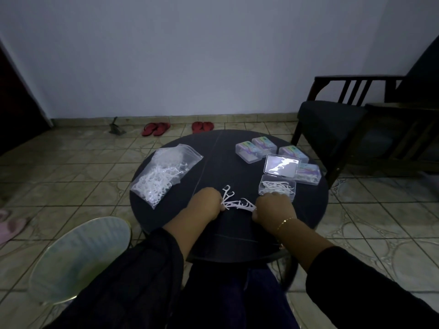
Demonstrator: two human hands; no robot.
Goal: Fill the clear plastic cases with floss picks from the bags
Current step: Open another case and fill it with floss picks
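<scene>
Both hands work near the front edge of the round dark table (pixel 166 233), where bare tabletop lies between them and the bag (pixel 164 172) of floss picks on the left. The left hand (pixel 206 205) and right hand (pixel 273 210) each pinch an end of a small bunch of floss picks (pixel 237 203). Just beyond the right hand sits an open clear case (pixel 278 188), partly filled, its lid (pixel 281 165) raised. Four closed cases (pixel 256 148) crowd the far right rim; their coloured labels are unreadable. A dark chair (pixel 344 119) stands close by on the right

Five clear cases (pixel 277 190), one bag (pixel 164 173), four red sandals (pixel 156 128).
</scene>
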